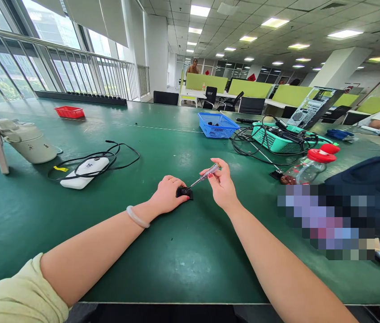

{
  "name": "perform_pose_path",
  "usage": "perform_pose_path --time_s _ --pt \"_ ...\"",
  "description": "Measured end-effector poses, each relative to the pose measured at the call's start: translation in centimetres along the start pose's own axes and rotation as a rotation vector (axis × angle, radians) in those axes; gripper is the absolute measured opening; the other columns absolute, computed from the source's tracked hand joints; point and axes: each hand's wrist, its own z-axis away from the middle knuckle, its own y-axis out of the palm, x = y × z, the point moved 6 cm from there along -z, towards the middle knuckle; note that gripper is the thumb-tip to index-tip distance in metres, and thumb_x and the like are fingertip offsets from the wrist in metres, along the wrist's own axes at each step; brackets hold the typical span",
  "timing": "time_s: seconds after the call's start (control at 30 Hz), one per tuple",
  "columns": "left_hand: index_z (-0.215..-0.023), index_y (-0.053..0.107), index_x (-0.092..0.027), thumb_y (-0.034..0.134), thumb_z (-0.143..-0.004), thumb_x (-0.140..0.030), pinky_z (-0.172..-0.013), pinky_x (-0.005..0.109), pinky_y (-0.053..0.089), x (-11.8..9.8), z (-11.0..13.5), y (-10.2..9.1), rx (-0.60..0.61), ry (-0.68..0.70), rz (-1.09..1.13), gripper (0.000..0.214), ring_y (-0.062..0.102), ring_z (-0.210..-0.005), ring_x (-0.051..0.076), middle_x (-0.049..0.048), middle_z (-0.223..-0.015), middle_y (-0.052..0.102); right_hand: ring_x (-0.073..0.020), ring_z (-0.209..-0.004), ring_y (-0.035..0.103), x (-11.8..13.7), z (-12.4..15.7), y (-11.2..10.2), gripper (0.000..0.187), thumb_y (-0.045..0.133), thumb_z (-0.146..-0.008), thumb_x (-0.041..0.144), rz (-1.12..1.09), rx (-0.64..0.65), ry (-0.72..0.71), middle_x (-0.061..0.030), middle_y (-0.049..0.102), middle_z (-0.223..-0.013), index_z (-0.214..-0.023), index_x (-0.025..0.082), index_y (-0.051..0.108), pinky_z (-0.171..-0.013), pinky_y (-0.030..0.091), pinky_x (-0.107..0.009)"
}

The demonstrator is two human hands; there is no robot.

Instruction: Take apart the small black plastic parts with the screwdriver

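Note:
On the green table, my left hand (169,194) is closed around a small black part (184,192), pressing it against the tabletop. Its exact kind is too small to make out. My right hand (222,186) grips a screwdriver (210,172) by its clear handle, fingers pinched around it. The metal shaft slants down to the left, and its tip meets or nearly meets the top of the black part. Whether a screw sits under the tip cannot be seen.
Left lie a white power bank (85,174) with a black cable and a tilted cream bottle (28,141). Farther back are a red tray (69,112) and a blue basket (218,125). To the right stand a green basket (267,139) of cables, a clear jar (306,168) and a dark bag (371,188).

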Motion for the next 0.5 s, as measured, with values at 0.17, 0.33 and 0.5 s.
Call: perform_pose_path --time_s 0.17,0.33,0.5 --pt "-0.103 0.070 -0.023 0.071 -0.081 -0.037 -0.110 0.052 0.040 0.2 -0.1 0.1 0.013 0.011 0.006 0.026 0.051 -0.123 0.032 0.0075 -0.115 0.071 -0.0162 -0.079 0.067 -1.2 -0.3 -0.2 0.039 0.049 -0.096 0.031 -0.087 -0.032 0.086 -0.0017 0.072 -0.092 -0.133 0.028 0.039 -0.085 0.055 -0.041" --pt "-0.106 0.072 -0.026 0.070 -0.082 -0.036 -0.112 0.053 0.038 0.3 -0.1 0.2 0.018 0.042 0.035 0.026 0.050 -0.125 0.031 0.0060 -0.120 0.071 -0.0138 -0.065 0.057 -2.0 -0.4 -0.5 0.039 0.048 -0.095 0.033 -0.088 -0.069 0.145 0.0000 0.069 -0.086 -0.131 0.026 0.036 -0.071 0.054 -0.035" --pt "-0.106 0.074 -0.027 0.071 -0.081 -0.036 -0.113 0.052 0.038 0.3 0.0 0.1 0.016 0.049 0.022 0.027 0.050 -0.125 0.031 0.0053 -0.121 0.071 -0.0118 -0.058 0.053 -2.4 -0.5 -0.4 0.037 0.048 -0.094 0.036 -0.113 -0.081 0.131 0.0017 0.067 -0.084 -0.127 0.026 0.035 -0.063 0.051 -0.031"
